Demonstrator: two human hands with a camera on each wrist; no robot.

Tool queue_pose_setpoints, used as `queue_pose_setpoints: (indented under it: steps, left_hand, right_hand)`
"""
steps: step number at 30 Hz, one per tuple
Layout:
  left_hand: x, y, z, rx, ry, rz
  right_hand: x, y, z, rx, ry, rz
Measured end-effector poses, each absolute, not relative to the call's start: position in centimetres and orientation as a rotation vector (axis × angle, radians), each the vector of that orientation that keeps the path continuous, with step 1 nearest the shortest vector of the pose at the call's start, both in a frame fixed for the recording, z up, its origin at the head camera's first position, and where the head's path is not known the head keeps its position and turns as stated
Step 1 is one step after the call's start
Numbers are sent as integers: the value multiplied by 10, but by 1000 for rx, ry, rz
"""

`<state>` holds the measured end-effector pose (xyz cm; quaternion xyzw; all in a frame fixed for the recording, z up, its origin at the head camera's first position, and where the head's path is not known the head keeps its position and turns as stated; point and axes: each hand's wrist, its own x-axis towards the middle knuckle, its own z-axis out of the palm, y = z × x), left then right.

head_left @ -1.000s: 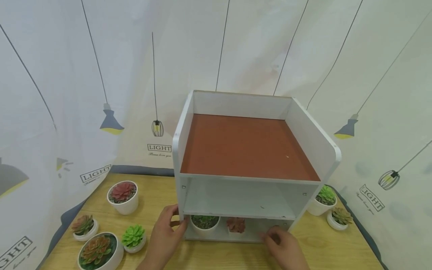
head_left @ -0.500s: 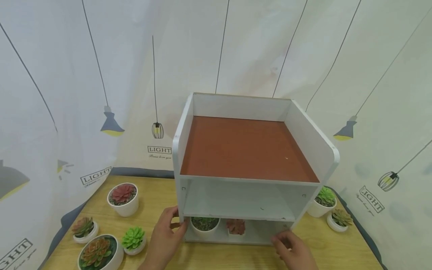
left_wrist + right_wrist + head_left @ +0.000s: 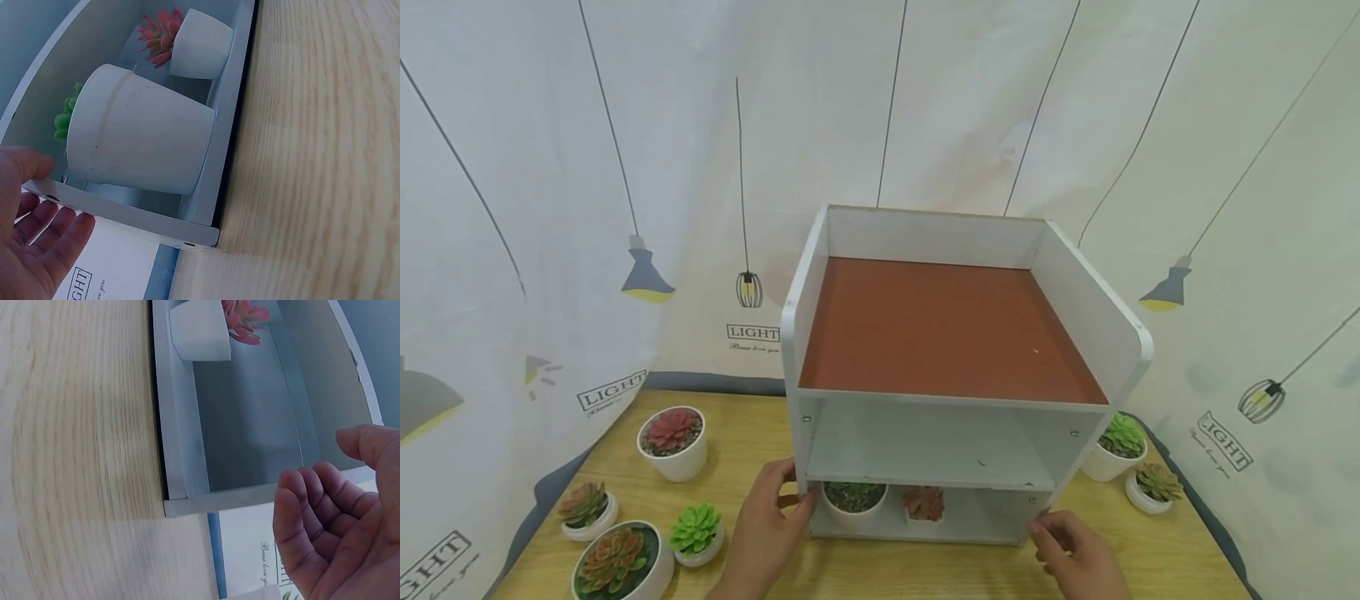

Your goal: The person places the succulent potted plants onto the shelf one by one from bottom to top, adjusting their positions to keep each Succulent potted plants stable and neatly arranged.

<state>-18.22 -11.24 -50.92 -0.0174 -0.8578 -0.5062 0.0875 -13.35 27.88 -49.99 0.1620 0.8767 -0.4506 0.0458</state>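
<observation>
My left hand (image 3: 766, 527) grips the front edge of the left side panel of a white shelf unit (image 3: 917, 483). In the left wrist view its thumb lies inside the panel and its fingers outside. Beside that hand, on the bottom shelf, stands a white pot with a green succulent (image 3: 137, 134). To its right sits a small white pot with a reddish succulent (image 3: 201, 47). My right hand (image 3: 1075, 552) is at the lower front of the right side panel (image 3: 228, 499). Its fingers are loosely bent, with nothing between them and the thumb.
On the wooden table's left side stand several potted succulents, including a red one (image 3: 672, 442) and a bright green one (image 3: 696, 533). Two more, one green (image 3: 1118, 446), are right of the unit. A lamp-printed curtain (image 3: 715, 167) hangs behind. The unit's top board (image 3: 947, 329) is brown.
My right hand has drawn out of the bottom compartment and moved right, to the right side panel. My left hand and the pots have stayed in place.
</observation>
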Motion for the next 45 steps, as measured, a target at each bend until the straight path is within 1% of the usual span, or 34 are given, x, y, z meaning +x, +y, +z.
queue_pose_setpoints:
  steps: [12,29,45]
  left_hand:
    - [-182,-113,-508,-59,-2547,-1530]
    - [-182,-113,-509,-69,-2532,-1528]
    - [-183,-112,-506,-35,-2549,-1552]
  right_hand:
    - [-136,296,-497,516,2743,-1280]
    - [-135,314,-496,547,2690,-1307]
    - [-138,341,-499,636,2682,-1370]
